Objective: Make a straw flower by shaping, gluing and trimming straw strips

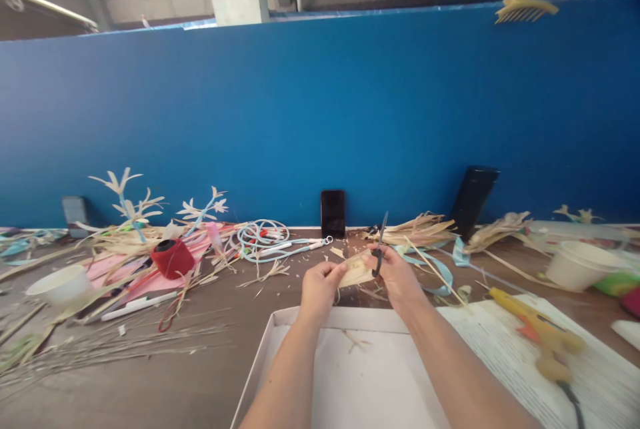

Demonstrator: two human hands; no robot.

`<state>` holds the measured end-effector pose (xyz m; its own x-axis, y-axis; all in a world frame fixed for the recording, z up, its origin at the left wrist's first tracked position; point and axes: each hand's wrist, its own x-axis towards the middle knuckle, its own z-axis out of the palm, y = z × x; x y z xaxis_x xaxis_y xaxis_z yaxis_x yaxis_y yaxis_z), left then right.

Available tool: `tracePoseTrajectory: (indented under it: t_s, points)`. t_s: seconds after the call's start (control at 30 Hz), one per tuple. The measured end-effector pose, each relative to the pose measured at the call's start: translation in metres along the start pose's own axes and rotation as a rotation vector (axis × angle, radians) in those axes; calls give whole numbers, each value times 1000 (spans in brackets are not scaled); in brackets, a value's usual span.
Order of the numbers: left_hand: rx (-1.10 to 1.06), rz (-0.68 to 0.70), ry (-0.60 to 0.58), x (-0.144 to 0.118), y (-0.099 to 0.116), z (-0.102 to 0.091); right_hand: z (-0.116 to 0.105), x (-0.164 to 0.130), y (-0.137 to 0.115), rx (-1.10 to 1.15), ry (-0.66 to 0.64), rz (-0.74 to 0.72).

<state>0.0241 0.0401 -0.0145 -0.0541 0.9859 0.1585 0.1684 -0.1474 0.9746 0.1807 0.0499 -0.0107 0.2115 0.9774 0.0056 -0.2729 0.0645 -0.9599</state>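
Between my two hands is a flat piece of dried corn husk (358, 270), pale and straw-coloured. My left hand (320, 286) pinches its left end between thumb and fingers. A pair of scissors with dark handles (377, 262) is in my right hand (396, 276), the blades pointing up and away. The right thumb and fingers are also at the husk's right end. Whether the right fingers grip the husk itself is hard to make out. Both hands hover just above the far edge of a shallow white box lid (345, 320), where a few husk scraps lie.
A yellow glue gun (543, 332) rests on printed paper (480, 336) at right. Husk bundles (420, 228), a phone (333, 213) and a blue cord (263, 239) line the blue partition (320, 116). Left are a red thread spool (173, 258), a white bowl (60, 286) and thin wires (125, 342).
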Motion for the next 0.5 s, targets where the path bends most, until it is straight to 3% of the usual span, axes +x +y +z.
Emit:
tracePoseTrajectory:
  t_s: [0.23, 0.3, 0.4, 0.5]
  points:
    - [-466, -159, 249, 10, -10, -7, 7, -13, -9, -54, -219, 43]
    - [-598, -164, 262, 9, -7, -7, 10, -15, -9, -58, -203, 31]
    - [-644, -168, 152, 6, -2, -3, 15, -16, -5, -11, -110, -28]
    - [-528, -217, -8, 2, -2, 4, 20, -17, 0, 13, -93, -47]
